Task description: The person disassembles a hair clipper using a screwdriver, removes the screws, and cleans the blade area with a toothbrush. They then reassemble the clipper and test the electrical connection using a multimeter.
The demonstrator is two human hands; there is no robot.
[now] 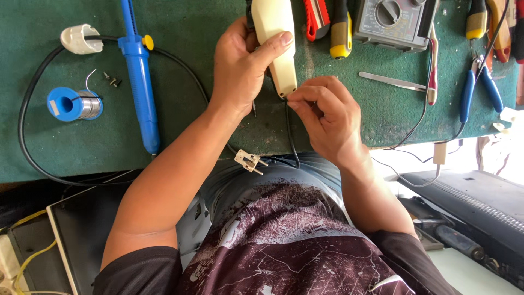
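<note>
Head view: nearest me, a white plug (pixel 248 161) hung off the green desk (pixel 191 120) edge. My right hand (pixel 327 117) pinched the black cord (pixel 291 131) where it entered the cream tool (pixel 277 41). My left hand (pixel 240 65) clenched that tool. Beyond lay a multimeter (pixel 390 22).

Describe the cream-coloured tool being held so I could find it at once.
Start at the green mat covering the workbench. At its middle, the left hand grips a cream plastic tool, while the right hand pinches the black cord at its narrow end. Unlike the blue pump tool and solder spool to its left, it is pale and held.
</note>
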